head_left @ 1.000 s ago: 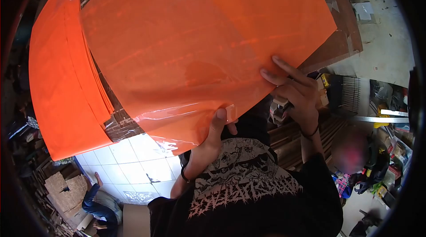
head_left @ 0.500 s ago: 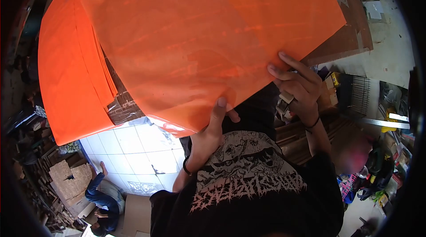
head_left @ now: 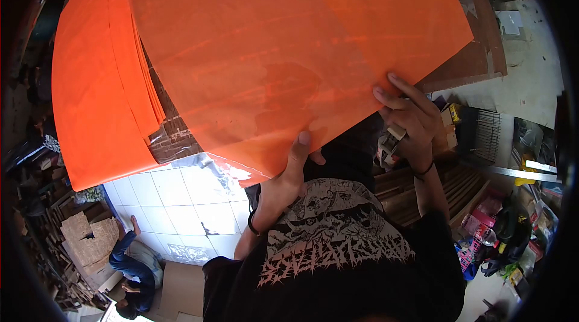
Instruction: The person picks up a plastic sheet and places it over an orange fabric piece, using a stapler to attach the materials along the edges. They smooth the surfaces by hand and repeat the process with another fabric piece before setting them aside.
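Observation:
A large, thin orange sheet (head_left: 241, 38) lies over a brown taped surface, above more orange sheets (head_left: 90, 92) stacked and folded at the left. My left hand (head_left: 280, 192) is closed on the near edge of the large sheet, its thumb on top and most fingers hidden beneath. On the same edge, further right, two fingertips of my right hand (head_left: 416, 123) rest on the sheet. Its other fingers curl round a small beige and metal object (head_left: 392, 139), too unclear to name.
White floor tiles (head_left: 175, 195) show below the stack. At the lower left a person (head_left: 137, 270) in dark clothes is near piled wood pieces (head_left: 90, 237). On the right are a wire rack (head_left: 487, 135), a metal strip (head_left: 518, 172) and a pink basket (head_left: 470, 252) among mixed items.
My right hand has shifted slightly to the right along the sheet's edge. The sheet's left edge has moved a little right in view. My left hand keeps its grip.

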